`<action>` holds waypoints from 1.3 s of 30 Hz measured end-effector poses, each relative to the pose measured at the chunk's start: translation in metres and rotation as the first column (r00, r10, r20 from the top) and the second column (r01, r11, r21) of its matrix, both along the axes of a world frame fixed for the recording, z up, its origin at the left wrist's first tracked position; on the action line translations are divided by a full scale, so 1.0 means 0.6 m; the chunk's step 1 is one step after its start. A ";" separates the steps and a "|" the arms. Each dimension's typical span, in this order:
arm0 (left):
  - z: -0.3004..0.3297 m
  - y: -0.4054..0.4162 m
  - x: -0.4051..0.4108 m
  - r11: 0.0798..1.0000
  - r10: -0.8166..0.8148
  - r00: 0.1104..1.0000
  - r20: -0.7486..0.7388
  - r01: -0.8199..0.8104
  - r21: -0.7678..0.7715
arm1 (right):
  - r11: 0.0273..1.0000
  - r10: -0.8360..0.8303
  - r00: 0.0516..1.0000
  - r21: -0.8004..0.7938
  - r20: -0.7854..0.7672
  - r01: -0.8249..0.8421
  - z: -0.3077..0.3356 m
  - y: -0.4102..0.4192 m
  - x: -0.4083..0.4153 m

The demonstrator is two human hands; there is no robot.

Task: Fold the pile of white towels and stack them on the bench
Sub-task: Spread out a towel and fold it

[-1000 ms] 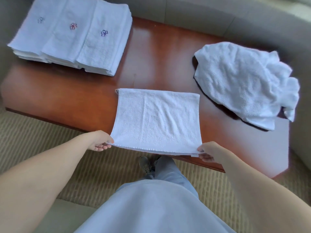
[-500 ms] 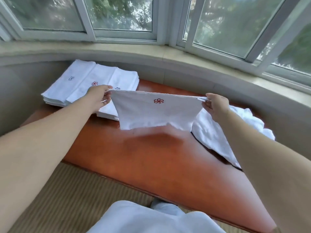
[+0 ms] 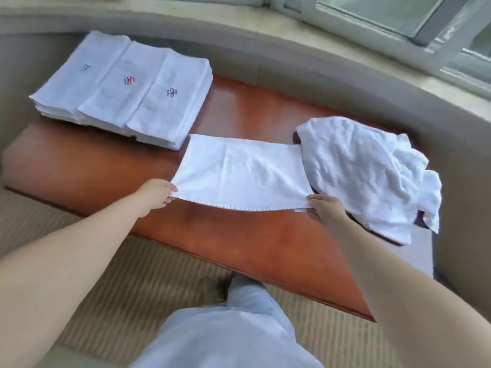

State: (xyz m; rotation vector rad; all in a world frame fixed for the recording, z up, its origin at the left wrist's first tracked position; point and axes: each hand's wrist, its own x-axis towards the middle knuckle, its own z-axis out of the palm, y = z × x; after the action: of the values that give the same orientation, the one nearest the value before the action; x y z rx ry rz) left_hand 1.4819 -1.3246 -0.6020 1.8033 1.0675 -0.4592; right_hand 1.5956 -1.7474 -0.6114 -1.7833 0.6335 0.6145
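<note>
**Folding a white towel over a wooden table by the window**

Holding a white towel (image 3: 240, 172) by its two near corners, a person stretches the cloth flat across the middle of a reddish-brown table (image 3: 265, 243). The left hand (image 3: 156, 192) pinches the near left corner, its fingers (image 3: 170, 199) curled under the hem and closed on the fabric. The right hand (image 3: 325, 209) grips the near right corner in the same way, thumb on top and the other fingers tucked beneath. The near hem sags a little between the two hands and hangs just above the wood, while the far edge of the towel lies on the table top.

At the far left corner of the table sit the folded towels (image 3: 125, 88), arranged in three overlapping stacks side by side. The top cloths carry small stitched emblems, a faint one on the left, a red one in the middle and a blue one on the right. The held towel's far left corner lies just beside the nearest of these stacks.

Toward the right end of the table rests a crumpled heap of unfolded towels (image 3: 366, 173), its left side touching or just beside the held towel's right edge. Behind the table runs a beige window ledge (image 3: 292, 35). A ribbed beige carpet (image 3: 138, 288) covers the floor below, and the person's pale blue clothing (image 3: 225, 338) fills the bottom of the view.
</note>
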 end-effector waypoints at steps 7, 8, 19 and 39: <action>-0.131 -0.037 -0.148 0.953 -0.273 0.879 -0.391 0.191 -0.236 | 0.896 0.298 0.899 -0.231 -0.321 -0.380 -0.084 -0.074 -0.137; -0.135 -0.032 -0.159 0.928 -0.349 0.853 -0.389 0.257 -0.269 | 0.848 0.366 0.862 -0.256 -0.350 -0.464 -0.086 -0.083 -0.144; -0.088 0.022 -0.045 0.837 -0.523 0.845 -0.112 0.534 0.124 | 0.690 0.614 0.787 -0.439 -0.066 -0.576 -0.061 -0.070 -0.018; -0.154 0.065 0.217 0.864 -0.366 0.911 -0.190 0.408 0.296 | 0.732 0.514 0.851 -0.462 -0.108 -0.501 -0.174 0.020 0.256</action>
State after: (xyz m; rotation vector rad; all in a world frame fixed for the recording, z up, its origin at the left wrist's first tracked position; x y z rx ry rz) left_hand 1.6124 -1.2855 -0.6946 2.3341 0.9010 -0.6762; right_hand 1.7490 -1.7351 -0.7159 -2.4663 0.2693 0.8523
